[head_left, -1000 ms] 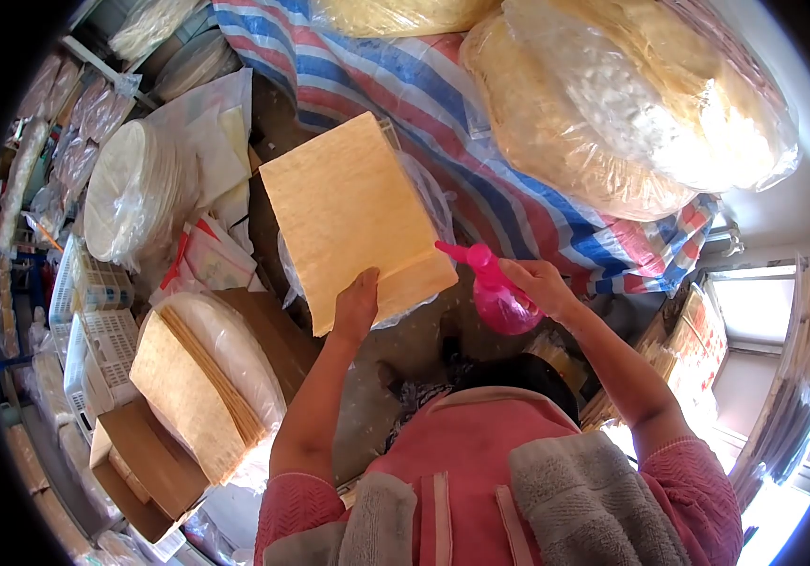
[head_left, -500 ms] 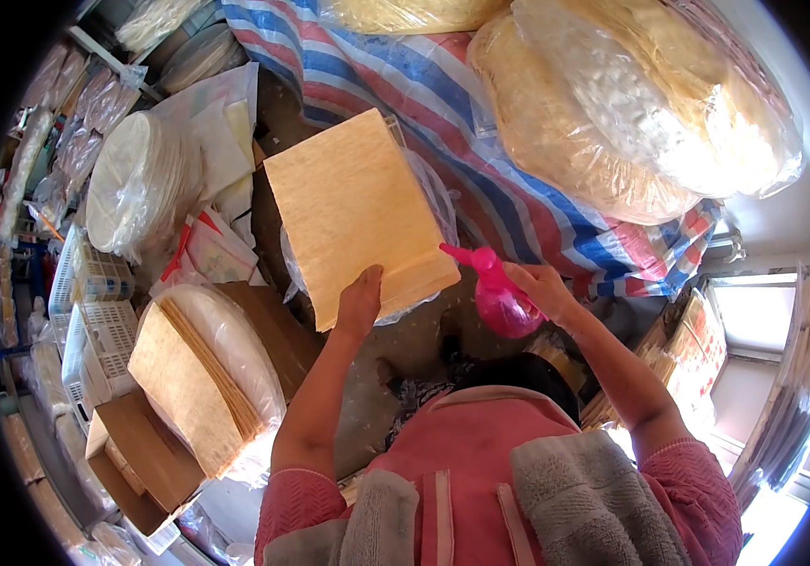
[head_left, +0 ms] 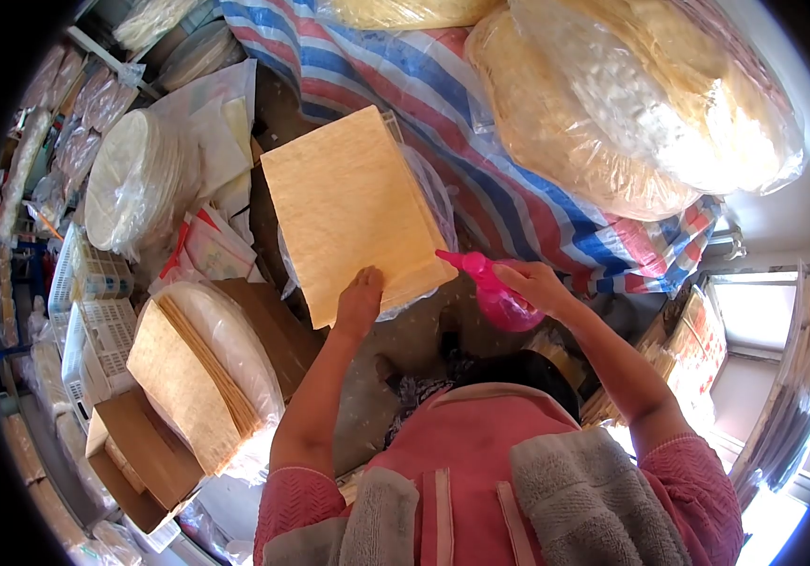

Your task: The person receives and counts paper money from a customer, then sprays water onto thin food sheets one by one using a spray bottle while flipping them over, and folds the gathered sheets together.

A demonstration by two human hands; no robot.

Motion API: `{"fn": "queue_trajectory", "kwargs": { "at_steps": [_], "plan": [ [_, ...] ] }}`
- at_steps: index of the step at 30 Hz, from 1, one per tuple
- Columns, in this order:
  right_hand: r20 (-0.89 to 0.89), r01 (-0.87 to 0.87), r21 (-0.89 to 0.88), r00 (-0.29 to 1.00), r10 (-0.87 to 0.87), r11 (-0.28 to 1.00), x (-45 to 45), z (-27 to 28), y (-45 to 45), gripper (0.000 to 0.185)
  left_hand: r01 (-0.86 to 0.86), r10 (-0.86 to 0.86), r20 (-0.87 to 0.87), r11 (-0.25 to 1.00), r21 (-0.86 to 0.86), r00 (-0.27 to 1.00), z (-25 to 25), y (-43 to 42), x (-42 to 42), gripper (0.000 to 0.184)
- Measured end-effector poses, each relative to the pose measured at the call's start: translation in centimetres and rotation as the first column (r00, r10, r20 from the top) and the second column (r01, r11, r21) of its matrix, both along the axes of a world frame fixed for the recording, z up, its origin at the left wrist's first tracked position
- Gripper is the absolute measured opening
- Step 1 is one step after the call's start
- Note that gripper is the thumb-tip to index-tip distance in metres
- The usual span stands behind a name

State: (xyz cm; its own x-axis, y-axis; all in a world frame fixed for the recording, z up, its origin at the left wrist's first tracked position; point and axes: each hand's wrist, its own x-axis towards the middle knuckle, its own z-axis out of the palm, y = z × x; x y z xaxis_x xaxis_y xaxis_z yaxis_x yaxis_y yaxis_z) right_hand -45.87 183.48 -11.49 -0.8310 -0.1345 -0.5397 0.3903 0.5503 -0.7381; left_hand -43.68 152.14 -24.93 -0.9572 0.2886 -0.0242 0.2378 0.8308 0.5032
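Observation:
A stack of tan rectangular sheets (head_left: 353,203) lies in the middle, with clear plastic showing beneath its right and lower edges. My left hand (head_left: 362,300) rests on the near edge of the top sheet, fingers lying flat and pointing away from me. To the right, my right hand (head_left: 529,288) is wrapped round a translucent pink spray bottle (head_left: 509,307). The bottle's nozzle points left, at the lower right corner of the stack.
At the left, a second stack of tan sheets (head_left: 188,377) leans beside an open cardboard box (head_left: 155,453). White baskets (head_left: 99,340) and wrapped round sheets (head_left: 132,179) stand behind. Large plastic-wrapped bundles (head_left: 603,113) sit on a striped tarp (head_left: 518,217).
My left hand's fingers have straightened and lie flatter on the sheet. The spray bottle is slightly lower and more level. The stack's top edge looks slightly shifted.

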Motion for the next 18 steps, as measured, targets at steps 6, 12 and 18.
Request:
{"fn": "queue_trajectory", "kwargs": {
  "at_steps": [6, 12, 18],
  "plan": [
    [0.113, 0.009, -0.029, 0.994, -0.005, 1.000, -0.1, 0.4, -0.1, 0.042, 0.072, -0.084, -0.091, 0.990, -0.119, 0.992, 0.6, 0.7, 0.1, 0.046],
    [0.172, 0.030, -0.043, 0.985, -0.022, 0.999, 0.0, 0.2, -0.5, 0.043, 0.050, -0.058, -0.043, 0.987, -0.155, 0.997, 0.4, 1.7, 0.0, 0.046],
    [0.194, 0.033, -0.071, 0.981, -0.019, 0.997, 0.4, -0.3, -0.6, 0.044, -0.020, -0.031, -0.220, 0.974, -0.225, 0.975, -1.2, 1.2, 0.3, 0.035]
  ]
}}
